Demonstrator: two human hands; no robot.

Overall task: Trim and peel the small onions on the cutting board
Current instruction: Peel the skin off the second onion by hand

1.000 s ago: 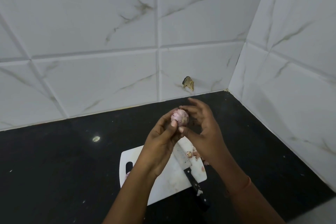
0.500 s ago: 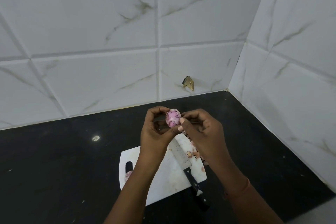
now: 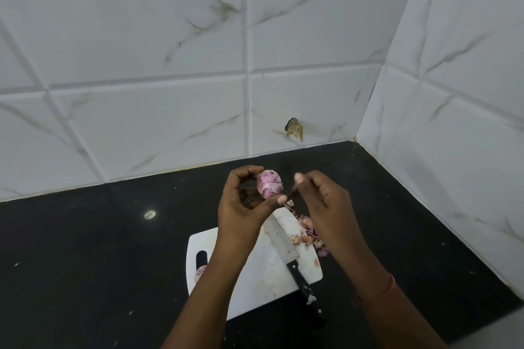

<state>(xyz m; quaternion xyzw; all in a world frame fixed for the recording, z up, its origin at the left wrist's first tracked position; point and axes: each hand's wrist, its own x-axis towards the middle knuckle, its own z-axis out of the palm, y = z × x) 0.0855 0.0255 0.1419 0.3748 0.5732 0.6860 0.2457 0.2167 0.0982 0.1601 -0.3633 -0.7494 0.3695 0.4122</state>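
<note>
My left hand pinches the pink onion between thumb and fingertips, raised above the white cutting board; my right hand is just beside it, fingers loosely curled, whether pinching skin I cannot tell; the knife lies on the board; peels sit at its right edge; no writing is readable.

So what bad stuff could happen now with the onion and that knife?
The left hand holds the onion by thumb and fingertip only, above the counter, so it may slip and roll off. The knife lies on the cutting board under both arms, handle past the board's edge; an arm could bump it. The peel scraps sit at the board's edge and may scatter.
</note>
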